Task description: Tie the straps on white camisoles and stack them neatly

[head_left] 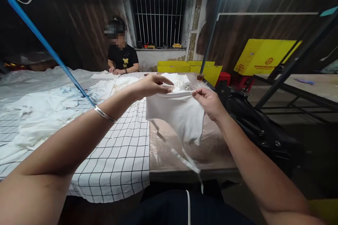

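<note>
I hold a small white cloth piece (179, 116) up above the table edge, stretched between both hands. My left hand (153, 85) pinches its top left edge; a silver bangle sits on that wrist. My right hand (208, 101) pinches the top right edge. Thin white straps hang from the cloth down past the table's front edge. Behind the cloth lies a small heap of white pieces (177, 80) on clear plastic.
A white checked sheet (118, 154) covers the left of the table, with loose white fabric (44, 112) piled on it. A person in a black shirt (121, 58) sits at the far end. A black bag (253, 123) lies right. Yellow boxes (185, 66) stand behind. A blue strap (39, 37) crosses the left.
</note>
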The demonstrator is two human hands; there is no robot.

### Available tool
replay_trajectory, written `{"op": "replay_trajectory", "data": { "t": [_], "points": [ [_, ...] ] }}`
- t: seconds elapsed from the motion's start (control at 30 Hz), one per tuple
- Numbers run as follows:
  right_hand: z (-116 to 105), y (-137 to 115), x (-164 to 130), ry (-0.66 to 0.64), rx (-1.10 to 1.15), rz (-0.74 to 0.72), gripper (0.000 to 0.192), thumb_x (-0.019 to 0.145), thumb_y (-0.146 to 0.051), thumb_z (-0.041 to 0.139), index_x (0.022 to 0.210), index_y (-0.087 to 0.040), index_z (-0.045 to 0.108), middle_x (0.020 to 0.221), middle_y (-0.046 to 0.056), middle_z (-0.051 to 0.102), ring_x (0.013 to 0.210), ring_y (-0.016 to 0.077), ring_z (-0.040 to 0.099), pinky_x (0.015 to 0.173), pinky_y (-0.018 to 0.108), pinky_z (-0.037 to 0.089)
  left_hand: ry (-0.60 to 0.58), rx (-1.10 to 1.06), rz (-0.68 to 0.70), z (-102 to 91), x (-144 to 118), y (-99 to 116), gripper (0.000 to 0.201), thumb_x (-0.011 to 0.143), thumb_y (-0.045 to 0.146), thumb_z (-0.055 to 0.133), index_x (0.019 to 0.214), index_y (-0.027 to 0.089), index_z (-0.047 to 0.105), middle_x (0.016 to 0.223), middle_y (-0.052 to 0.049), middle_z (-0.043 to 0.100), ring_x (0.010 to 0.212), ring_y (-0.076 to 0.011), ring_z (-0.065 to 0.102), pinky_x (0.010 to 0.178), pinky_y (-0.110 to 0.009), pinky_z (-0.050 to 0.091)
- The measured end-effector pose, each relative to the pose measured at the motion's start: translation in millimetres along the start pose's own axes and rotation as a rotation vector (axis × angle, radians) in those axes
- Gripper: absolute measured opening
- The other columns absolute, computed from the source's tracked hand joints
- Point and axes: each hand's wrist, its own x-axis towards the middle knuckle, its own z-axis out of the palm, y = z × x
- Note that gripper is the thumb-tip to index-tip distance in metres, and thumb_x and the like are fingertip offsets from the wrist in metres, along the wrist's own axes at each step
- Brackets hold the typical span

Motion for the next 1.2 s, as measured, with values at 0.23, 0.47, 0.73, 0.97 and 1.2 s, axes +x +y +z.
{"op": "replay_trajectory", "data": {
  "t": [0.23, 0.47, 0.73, 0.97, 1.2],
  "points": [
    [-48, 4, -48, -0.043, -0.599, -0.451, 0.017, 0.086, -0.037, 0.065, 0.079, -0.022, 0.068, 0.074, 0.002, 0.069, 0.067, 0.0150, 0.060, 0.066, 0.027, 0.043, 0.143, 0.233, 0.384, 45.2, -48, -55, 0.019, 0.083, 0.036, 0.067, 0.080, 0.018, 0.071, 0.089, -0.007, 0.065, 0.082, -0.0165, 0.059, 0.074, -0.031, 0.048],
    [-55, 69, -218, -0.245, -0.710, -0.015, 0.021, 0.091, -0.037, 0.056, 0.084, -0.022, 0.067, 0.067, 0.001, 0.063, 0.059, 0.0156, 0.057, 0.063, 0.029, 0.044, -0.118, 0.486, 0.096, 140.1, -172, -134, 0.019, 0.090, 0.027, 0.053, 0.085, 0.020, 0.069, 0.092, -0.007, 0.067, 0.087, -0.0214, 0.059, 0.080, -0.037, 0.040],
    [-39, 67, -178, 0.099, -0.865, 0.297, 0.033, 0.068, -0.041, 0.073, 0.093, -0.023, 0.061, 0.084, 0.005, 0.063, 0.071, 0.0207, 0.057, 0.065, 0.032, 0.045, 0.035, 0.739, -0.079, 181.8, -153, -109, 0.025, 0.088, 0.041, 0.056, 0.091, 0.018, 0.063, 0.093, -0.012, 0.066, 0.088, -0.0286, 0.059, 0.076, -0.040, 0.044],
    [-57, 73, -172, 0.162, -0.687, 0.456, 0.020, 0.076, -0.040, 0.059, 0.067, -0.023, 0.053, 0.057, 0.000, 0.056, 0.055, 0.0175, 0.052, 0.058, 0.030, 0.042, 0.135, 0.667, -0.142, 171.9, -157, -120, 0.015, 0.089, 0.018, 0.042, 0.086, 0.021, 0.057, 0.080, -0.007, 0.066, 0.072, -0.0214, 0.063, 0.064, -0.031, 0.045],
    [-34, 74, -190, 0.135, -0.984, 0.249, 0.043, 0.066, -0.028, 0.068, 0.108, -0.021, 0.057, 0.112, 0.014, 0.062, 0.099, 0.0312, 0.054, 0.083, 0.041, 0.041, -0.038, 0.810, -0.101, 177.7, -150, -109, 0.013, 0.078, 0.013, 0.052, 0.084, 0.020, 0.061, 0.077, -0.008, 0.069, 0.074, -0.0258, 0.065, 0.067, -0.034, 0.044]
  ]
}}
